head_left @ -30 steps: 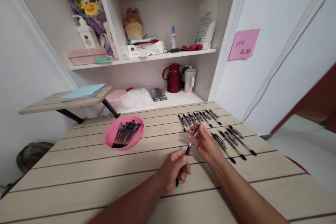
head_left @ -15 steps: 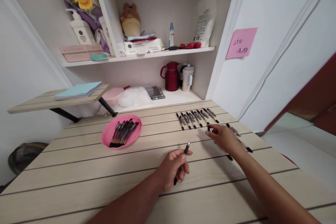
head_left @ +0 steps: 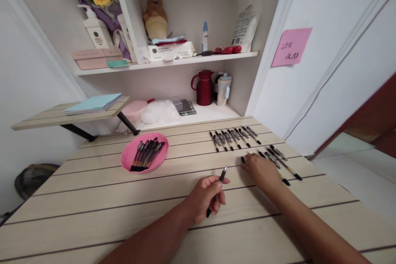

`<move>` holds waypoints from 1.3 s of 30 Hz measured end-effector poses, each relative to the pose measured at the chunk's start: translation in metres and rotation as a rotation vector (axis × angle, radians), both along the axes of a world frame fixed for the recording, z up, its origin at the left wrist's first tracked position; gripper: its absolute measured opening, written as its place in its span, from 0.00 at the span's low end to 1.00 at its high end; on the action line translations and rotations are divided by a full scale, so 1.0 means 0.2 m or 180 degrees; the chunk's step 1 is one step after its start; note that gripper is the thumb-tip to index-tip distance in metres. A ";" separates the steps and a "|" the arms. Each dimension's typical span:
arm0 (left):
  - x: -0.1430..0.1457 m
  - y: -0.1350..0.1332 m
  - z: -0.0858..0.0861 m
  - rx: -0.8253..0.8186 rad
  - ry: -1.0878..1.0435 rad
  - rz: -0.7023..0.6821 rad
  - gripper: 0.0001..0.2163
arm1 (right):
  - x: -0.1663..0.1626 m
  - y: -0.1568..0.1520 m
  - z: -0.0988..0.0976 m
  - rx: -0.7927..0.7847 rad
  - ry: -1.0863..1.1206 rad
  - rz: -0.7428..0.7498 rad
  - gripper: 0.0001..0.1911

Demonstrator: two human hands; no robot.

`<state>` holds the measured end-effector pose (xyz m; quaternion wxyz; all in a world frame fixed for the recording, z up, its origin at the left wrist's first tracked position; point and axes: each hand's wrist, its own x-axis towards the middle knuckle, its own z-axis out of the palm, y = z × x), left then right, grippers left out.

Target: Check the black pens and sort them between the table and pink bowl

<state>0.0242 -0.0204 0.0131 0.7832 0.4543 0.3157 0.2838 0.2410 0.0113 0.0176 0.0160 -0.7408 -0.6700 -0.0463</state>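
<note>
My left grip wrapped round uncapped pen, right of pink bowl. Right hand at pen parts farther right, can't tell hold. Looks like parts-handling step; next calls for light touch imo.

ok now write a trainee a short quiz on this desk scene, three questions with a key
1. True or false: the left hand holds a pen with its metal tip bare.
2. Where do the bunched pens lie?
A) in the red jug
B) in the pink bowl
C) on the upper shelf
3. What number is written on the pink sticky note?

Key: 1. True; 2. B; 3. 250.
</note>
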 end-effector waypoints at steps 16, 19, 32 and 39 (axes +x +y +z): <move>0.00 0.00 -0.01 -0.0046 0.0009 -0.0029 0.18 | 0.01 -0.05 -0.01 -0.0005 -0.0023 -0.0050 0.12; 0.00 0.00 -0.01 -0.0041 0.0012 -0.0035 0.17 | 0.00 -0.06 -0.04 -0.0011 -0.0086 -0.0046 0.14; 0.01 0.00 -0.02 0.0108 -0.0019 -0.0037 0.15 | -0.17 -0.16 0.08 0.0155 0.2891 0.0138 0.19; 0.03 -0.02 -0.02 0.0201 0.0098 0.0140 0.13 | -0.36 -0.18 0.08 0.0378 0.5109 -0.0176 0.16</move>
